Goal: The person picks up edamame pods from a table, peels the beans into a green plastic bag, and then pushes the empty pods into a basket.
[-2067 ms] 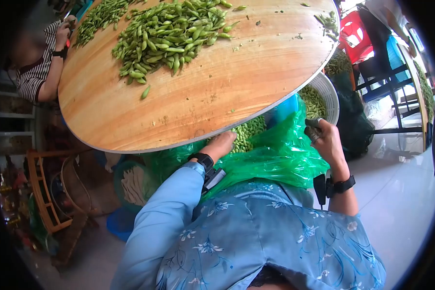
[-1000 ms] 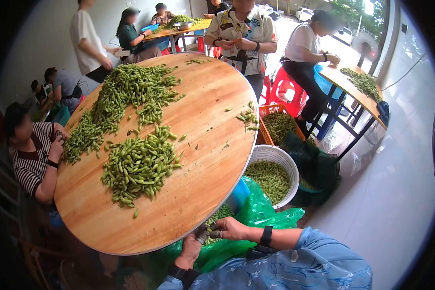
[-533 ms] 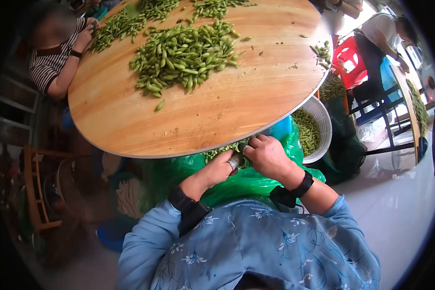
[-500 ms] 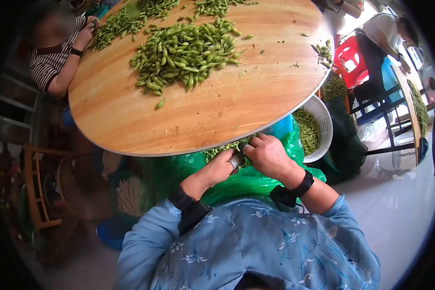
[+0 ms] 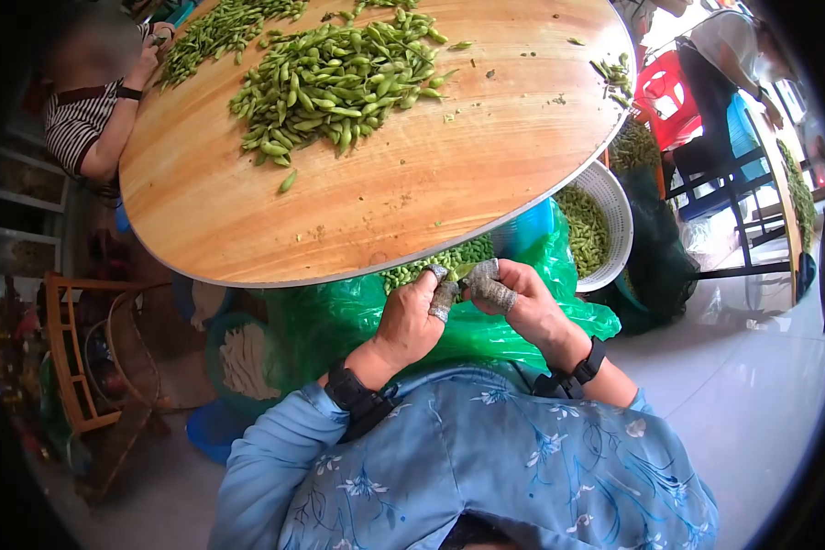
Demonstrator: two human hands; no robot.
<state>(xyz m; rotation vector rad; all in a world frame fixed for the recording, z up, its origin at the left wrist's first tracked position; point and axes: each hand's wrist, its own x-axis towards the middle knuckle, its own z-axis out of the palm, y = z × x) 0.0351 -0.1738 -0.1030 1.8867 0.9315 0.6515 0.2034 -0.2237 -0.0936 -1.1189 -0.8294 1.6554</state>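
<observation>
My left hand (image 5: 412, 316) and my right hand (image 5: 521, 298) meet just below the near edge of the round wooden table (image 5: 275, 240). Grey wrapping covers some fingers and thumbs on both. A green pod (image 5: 465, 271) shows between the fingertips, pinched by my right hand; my left fingertips are closed against its end, and what they grip is too small to tell. Under my hands, a green plastic bag (image 5: 454, 337) holds many shelled green beans (image 5: 417, 272). A large heap of green pods (image 5: 339, 84) lies on the table, with one loose pod (image 5: 287, 181) nearer me.
A white basket (image 5: 620, 220) of pods stands right of the bag, beside a blue container (image 5: 524, 229). One person (image 5: 87, 128) sits at the table's left; another (image 5: 729, 46) bends at a far-right table. A wooden chair (image 5: 69, 353) and basins (image 5: 213, 431) stand lower left.
Both hands have turned so the wrapped fingers and the pod between them show. The view has shifted slightly, and the table appears a little higher and further left.
</observation>
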